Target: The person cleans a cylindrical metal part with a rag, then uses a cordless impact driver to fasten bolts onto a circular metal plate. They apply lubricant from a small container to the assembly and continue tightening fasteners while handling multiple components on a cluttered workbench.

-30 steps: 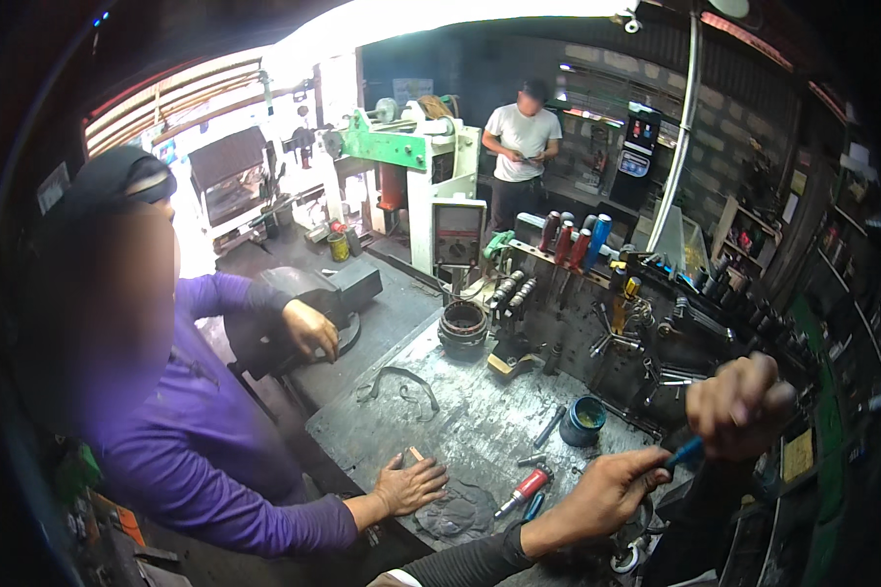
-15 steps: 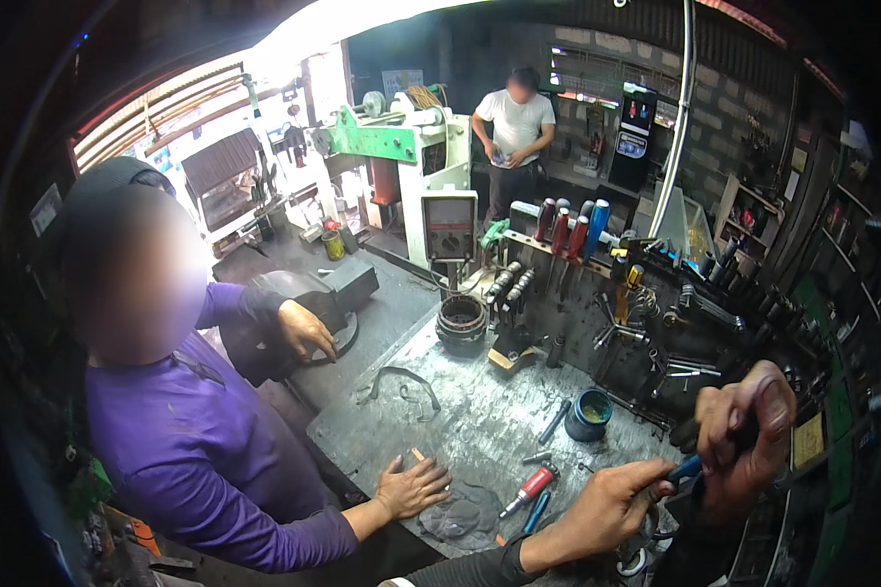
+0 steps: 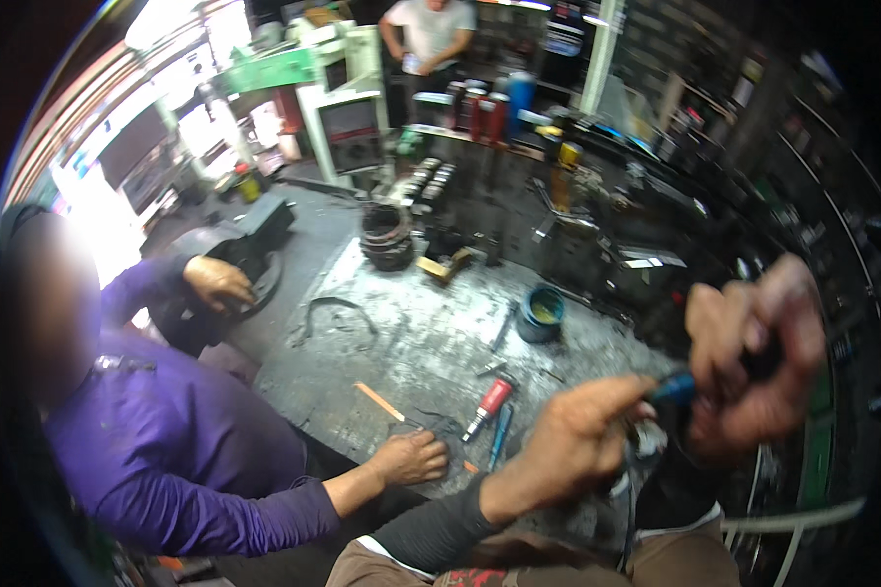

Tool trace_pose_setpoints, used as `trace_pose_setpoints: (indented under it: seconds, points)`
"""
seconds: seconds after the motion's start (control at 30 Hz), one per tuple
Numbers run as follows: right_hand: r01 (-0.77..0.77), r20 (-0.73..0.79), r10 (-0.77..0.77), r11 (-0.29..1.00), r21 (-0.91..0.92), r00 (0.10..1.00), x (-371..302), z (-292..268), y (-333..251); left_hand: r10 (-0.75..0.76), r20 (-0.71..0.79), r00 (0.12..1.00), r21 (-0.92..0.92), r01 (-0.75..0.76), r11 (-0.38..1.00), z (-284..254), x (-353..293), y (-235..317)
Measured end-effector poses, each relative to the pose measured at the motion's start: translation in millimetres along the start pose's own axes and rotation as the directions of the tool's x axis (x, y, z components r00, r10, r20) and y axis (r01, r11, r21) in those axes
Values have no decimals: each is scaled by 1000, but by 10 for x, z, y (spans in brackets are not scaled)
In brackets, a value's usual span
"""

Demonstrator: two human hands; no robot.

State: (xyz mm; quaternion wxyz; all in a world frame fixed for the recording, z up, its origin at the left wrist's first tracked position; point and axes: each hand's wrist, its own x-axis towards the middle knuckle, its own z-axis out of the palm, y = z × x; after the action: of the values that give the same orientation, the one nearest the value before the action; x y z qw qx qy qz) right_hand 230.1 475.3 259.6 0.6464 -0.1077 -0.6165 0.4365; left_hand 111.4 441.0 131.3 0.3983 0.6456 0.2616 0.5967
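Note:
My left hand [image 3: 578, 435] is closed, with thumb and fingers pinching a slim blue thing [image 3: 673, 388] that runs toward my right hand. Its exact kind is blurred. Raised just beside it, my right hand [image 3: 754, 352] is curled round something dark [image 3: 762, 358] that I cannot make out. Below them on the metal bench [image 3: 411, 323] lie a red-handled tool [image 3: 491, 403] with a silver tip and a thin blue tool [image 3: 501, 433]. Farther back stands a blue cup [image 3: 541, 315] with yellowish contents.
At left, a person in purple rests one hand [image 3: 411, 457] on a dark cloth [image 3: 443, 428], near an orange strip [image 3: 380, 402]. A black ring-shaped part [image 3: 387, 238] and a screwdriver rack [image 3: 485, 137] stand at the back. Another person [image 3: 431, 39] stands beyond.
The view has tilted down and turned right, blurring it. The co-worker's flat hand has curled on the cloth, baring more of the orange strip. My hands stay together round the blue thing.

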Motion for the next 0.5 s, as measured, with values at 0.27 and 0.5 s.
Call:
trace_pose_setpoints:
  seconds: [0.27, 0.5]
  points:
    - [14, -44, -26, 968, -250, 999, -31, 194, -416, 50, 174, 984, 139, -75, 987, -198, 203, 403]
    - [91, -110, -109, 984, -156, 988, -302, 345, -495, 118, 369, 922, 287, -234, 929, -316, 36, 709]
